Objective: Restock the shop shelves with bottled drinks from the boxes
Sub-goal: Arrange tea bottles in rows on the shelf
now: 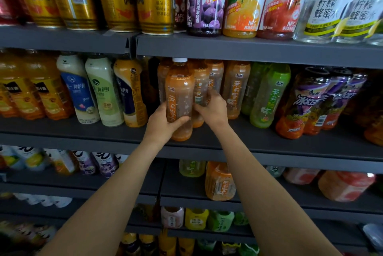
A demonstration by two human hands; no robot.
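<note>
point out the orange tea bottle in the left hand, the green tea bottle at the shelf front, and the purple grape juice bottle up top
orange tea bottle [179, 98]: head view, middle of its label
green tea bottle [267, 100]: head view, label on its body
purple grape juice bottle [207, 5]: head view, grape picture on its label

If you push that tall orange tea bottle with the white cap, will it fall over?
Probably, if pushed high up: the tall orange plastic tea bottle with a white cap is narrow and tall. It looks full, so likely heavyish. The left hand grips it low, which should steady it.
</note>
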